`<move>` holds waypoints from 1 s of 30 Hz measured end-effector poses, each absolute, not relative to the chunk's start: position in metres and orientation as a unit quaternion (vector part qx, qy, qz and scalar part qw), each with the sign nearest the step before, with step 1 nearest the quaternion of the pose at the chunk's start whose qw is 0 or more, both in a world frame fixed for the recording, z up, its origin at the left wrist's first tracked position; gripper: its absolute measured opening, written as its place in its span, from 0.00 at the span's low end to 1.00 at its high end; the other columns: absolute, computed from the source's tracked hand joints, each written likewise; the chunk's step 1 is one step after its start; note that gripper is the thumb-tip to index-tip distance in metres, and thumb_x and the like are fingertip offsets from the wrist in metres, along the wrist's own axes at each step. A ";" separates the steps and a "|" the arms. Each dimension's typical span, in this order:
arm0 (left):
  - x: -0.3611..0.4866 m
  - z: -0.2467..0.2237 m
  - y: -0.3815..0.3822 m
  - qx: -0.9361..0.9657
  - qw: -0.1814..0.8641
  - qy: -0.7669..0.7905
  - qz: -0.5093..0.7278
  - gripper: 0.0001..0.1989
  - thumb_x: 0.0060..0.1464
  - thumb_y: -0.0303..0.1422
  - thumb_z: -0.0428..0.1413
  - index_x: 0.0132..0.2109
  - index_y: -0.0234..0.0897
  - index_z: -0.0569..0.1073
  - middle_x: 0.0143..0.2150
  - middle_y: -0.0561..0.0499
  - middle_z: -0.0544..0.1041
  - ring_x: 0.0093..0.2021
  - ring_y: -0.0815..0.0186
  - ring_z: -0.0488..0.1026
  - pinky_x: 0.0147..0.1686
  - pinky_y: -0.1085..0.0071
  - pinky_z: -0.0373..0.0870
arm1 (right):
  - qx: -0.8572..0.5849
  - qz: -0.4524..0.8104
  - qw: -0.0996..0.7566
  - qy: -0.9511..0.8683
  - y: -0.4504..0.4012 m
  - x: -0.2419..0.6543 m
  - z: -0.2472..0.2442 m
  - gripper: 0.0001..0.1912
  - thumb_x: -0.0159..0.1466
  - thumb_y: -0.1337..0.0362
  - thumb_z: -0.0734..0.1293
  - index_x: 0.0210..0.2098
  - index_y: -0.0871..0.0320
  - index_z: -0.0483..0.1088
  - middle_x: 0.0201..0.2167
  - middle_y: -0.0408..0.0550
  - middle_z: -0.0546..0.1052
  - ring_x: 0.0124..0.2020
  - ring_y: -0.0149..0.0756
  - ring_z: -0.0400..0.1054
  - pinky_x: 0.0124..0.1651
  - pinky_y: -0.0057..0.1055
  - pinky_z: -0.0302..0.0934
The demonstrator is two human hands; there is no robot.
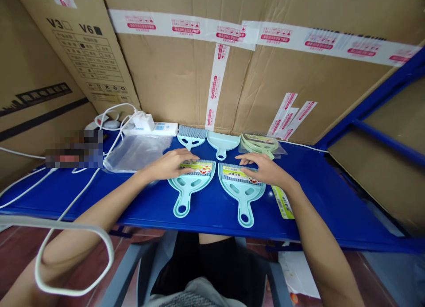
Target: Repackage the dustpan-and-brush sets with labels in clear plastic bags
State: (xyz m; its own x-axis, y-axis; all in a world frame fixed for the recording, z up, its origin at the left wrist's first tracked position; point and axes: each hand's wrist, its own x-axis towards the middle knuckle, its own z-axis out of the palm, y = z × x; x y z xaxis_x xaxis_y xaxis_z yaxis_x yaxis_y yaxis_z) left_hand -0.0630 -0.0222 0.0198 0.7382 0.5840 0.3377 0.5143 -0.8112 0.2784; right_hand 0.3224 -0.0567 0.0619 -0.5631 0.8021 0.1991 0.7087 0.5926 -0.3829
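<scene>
Curving loosely, digits parted, the left hand (174, 164) was held at 11 o'clock of the left mint brush-and-dustpan set (188, 186), the right hand (267, 169) at 1–2 o'clock of the right mint set (241, 194). Firm contact couldn't be confirmed. Both sets were laid mid-tabletop (206, 216), handles pointed roughly to 6. Toward 12, a brush (191, 133), bare dustpan (222, 141) and bagged green set (259, 144) were lined up.

left dustpan set (188, 189), right dustpan set (242, 194): mint, labelled, flat
</scene>
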 end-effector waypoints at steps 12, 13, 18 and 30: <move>-0.074 0.031 -0.019 0.913 0.097 0.291 0.268 0.21 0.69 0.45 0.59 0.61 0.37 0.78 0.57 0.40 0.83 0.56 0.52 0.78 0.57 0.53 0.74 | -0.416 0.117 0.205 -0.878 -0.055 0.320 0.062 0.20 0.70 0.60 0.67 0.59 0.57 0.78 0.45 0.53 0.84 0.45 0.43 0.78 0.51 0.40 0.72; -0.075 0.032 -0.019 0.917 0.106 0.291 0.253 0.22 0.68 0.45 0.61 0.61 0.38 0.78 0.58 0.40 0.83 0.56 0.52 0.79 0.57 0.54 0.74 | -0.415 0.116 0.206 -0.879 -0.055 0.320 0.062 0.20 0.70 0.60 0.67 0.59 0.57 0.78 0.44 0.52 0.84 0.44 0.43 0.78 0.51 0.40 0.72; -0.072 0.027 -0.017 0.926 0.128 0.300 0.192 0.23 0.65 0.44 0.64 0.62 0.37 0.77 0.57 0.41 0.83 0.54 0.52 0.78 0.54 0.57 0.74 | -0.415 0.118 0.212 -0.877 -0.053 0.319 0.060 0.19 0.69 0.60 0.68 0.57 0.56 0.79 0.43 0.52 0.84 0.44 0.43 0.78 0.50 0.41 0.73; -0.070 0.024 -0.017 0.928 0.116 0.286 0.207 0.23 0.66 0.44 0.62 0.63 0.37 0.78 0.57 0.39 0.83 0.54 0.52 0.80 0.54 0.56 0.75 | -0.428 0.123 0.206 -0.871 -0.054 0.317 0.064 0.18 0.70 0.58 0.68 0.56 0.57 0.80 0.43 0.53 0.84 0.43 0.42 0.78 0.50 0.41 0.73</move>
